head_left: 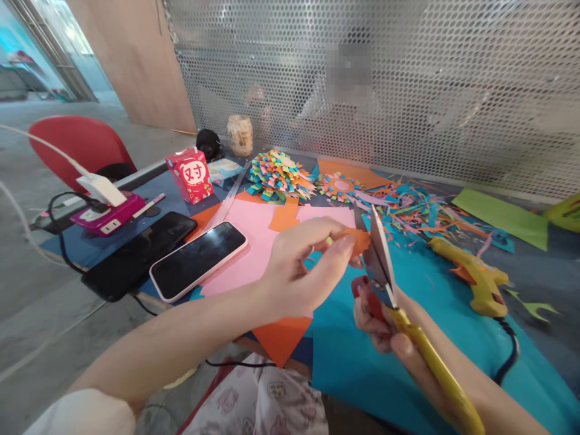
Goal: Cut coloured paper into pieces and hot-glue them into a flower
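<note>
At the left grip (299,285), pinched orange paper (360,240), parted scissors (399,318) beside it

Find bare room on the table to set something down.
Teal paper between scissors and glue gun; pink paper between pink-edged phone and left hand. Crowded: the far side, with paper pompom and scraps; the left end, with black device, power strip and red box.

Kinda shiny perforated metal screen (272,48) behind the table (557,278). Left of that screen you've got a tan panel (136,60) right beside it, a red chair (77,142), grey floor (149,142) and bright light (72,27) way back.
</note>
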